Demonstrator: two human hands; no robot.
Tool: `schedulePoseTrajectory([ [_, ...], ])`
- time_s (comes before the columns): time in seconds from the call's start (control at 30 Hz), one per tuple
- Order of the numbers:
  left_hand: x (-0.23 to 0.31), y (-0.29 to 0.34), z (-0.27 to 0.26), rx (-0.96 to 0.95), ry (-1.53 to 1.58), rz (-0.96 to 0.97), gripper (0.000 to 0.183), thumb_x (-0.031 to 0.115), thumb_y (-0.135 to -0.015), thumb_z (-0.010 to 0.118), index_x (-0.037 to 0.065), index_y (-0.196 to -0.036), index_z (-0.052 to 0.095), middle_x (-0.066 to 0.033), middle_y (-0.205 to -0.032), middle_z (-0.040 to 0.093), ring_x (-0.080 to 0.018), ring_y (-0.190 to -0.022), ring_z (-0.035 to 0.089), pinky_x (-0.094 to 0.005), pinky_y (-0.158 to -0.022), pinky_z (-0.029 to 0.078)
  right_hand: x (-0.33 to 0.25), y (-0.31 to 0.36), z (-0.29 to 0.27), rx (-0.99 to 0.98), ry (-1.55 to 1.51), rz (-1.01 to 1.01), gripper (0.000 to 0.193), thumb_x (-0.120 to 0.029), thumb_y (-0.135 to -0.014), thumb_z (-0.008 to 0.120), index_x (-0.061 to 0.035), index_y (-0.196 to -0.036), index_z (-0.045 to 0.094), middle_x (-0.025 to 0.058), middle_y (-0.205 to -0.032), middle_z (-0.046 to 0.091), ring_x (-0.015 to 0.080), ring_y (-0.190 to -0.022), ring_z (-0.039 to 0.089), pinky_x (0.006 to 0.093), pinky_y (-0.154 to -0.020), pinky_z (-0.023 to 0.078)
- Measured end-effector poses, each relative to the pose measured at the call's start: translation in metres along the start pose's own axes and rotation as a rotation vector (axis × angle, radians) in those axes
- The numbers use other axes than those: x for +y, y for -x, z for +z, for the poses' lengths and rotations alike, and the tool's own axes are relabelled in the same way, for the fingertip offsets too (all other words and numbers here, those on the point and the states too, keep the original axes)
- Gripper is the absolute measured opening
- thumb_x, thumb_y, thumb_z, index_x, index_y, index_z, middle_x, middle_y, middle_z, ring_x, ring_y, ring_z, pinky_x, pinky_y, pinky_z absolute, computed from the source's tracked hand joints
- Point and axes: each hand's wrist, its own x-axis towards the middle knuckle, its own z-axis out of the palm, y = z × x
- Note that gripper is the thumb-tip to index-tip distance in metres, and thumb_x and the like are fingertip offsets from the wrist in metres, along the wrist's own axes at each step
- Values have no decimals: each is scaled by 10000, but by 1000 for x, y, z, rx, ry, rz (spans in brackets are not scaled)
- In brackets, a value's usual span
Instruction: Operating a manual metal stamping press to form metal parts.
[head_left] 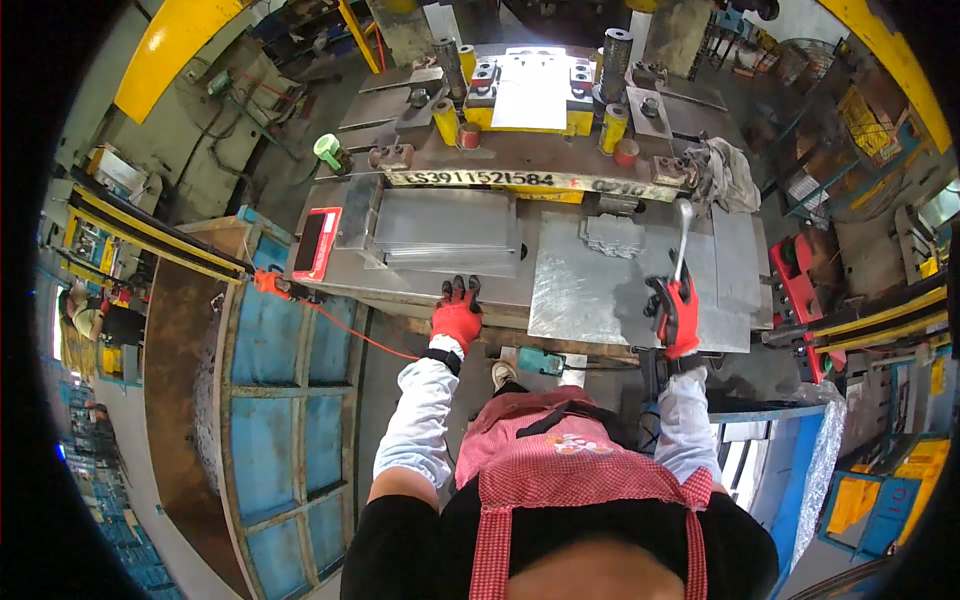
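Note:
My right hand (680, 315), in a red glove with dark fingertips, is closed around the lower end of a spoon-shaped metal tool (684, 240). The tool's rounded end points away from me. Under this hand lies a flat metal sheet (570, 295), with a small stack of cut metal pieces (612, 235) on its far part. My left hand (457, 315), gloved alike, rests at the bench's front edge, fingers spread and nothing in them. Just beyond it is a stack of rectangular metal sheets (445, 225).
A press die with a bright sheet (530, 90) and guide posts (615, 60) stands behind the bench. A red-framed dark panel (318, 245), green cup (330, 152) and grey rag (728, 175) lie around. A blue-panelled rack (270, 400) stands left, red equipment (793, 280) right.

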Motion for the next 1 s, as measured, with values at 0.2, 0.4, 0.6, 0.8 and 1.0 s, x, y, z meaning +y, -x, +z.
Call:
schedulePoseTrajectory([
  [0.2, -5, -2, -15, -54, 66, 58, 556, 351, -800, 450, 209, -1317, 303, -156, -1367, 267, -391, -1228, 279, -463, -944, 331, -63, -126, 119, -395, 217, -144, 183, -146, -796, 574, -57, -944, 513, -28, -650, 470, 48, -507, 429, 208, -428, 348],
  [0.4, 66, -23, -130, -70, 484, 133, 456, 416, -804, 492, 109, -1140, 519, -150, -920, 610, -294, -881, 577, -364, -764, 439, -71, -273, 162, -797, 709, -567, 134, -130, -790, 561, -63, -904, 585, 42, -730, 587, 133, -659, 570, 274, -580, 451],
  [0.6, 76, -126, -115, -152, 1503, 240, 360, 337, -851, 521, 112, -1131, 535, -28, -926, 606, -154, -806, 580, -298, -699, 444, -74, -190, 169, -522, 227, -290, 230, -104, -776, 568, -21, -989, 545, 37, -770, 569, 137, -701, 537, 231, -637, 418],
  [0.8, 134, -170, -158, -360, 2029, 315, 381, 280, -888, 460, 88, -1216, 425, -152, -1150, 509, -285, -1045, 501, -397, -859, 427, -42, -41, 50, -153, 137, 86, 519, -90, -796, 555, -56, -1281, 373, -26, -637, 464, 56, -489, 428, 220, -425, 380],
  [1.0, 142, -227, -149, -115, 2011, 182, 261, 257, -876, 491, 47, -1029, 519, -169, -969, 591, -288, -802, 596, -374, -737, 485, 23, -8, -8, -76, 268, 329, 463, -104, -784, 536, -65, -1232, 429, 38, -660, 554, 82, -446, 436, 231, -390, 362],
])
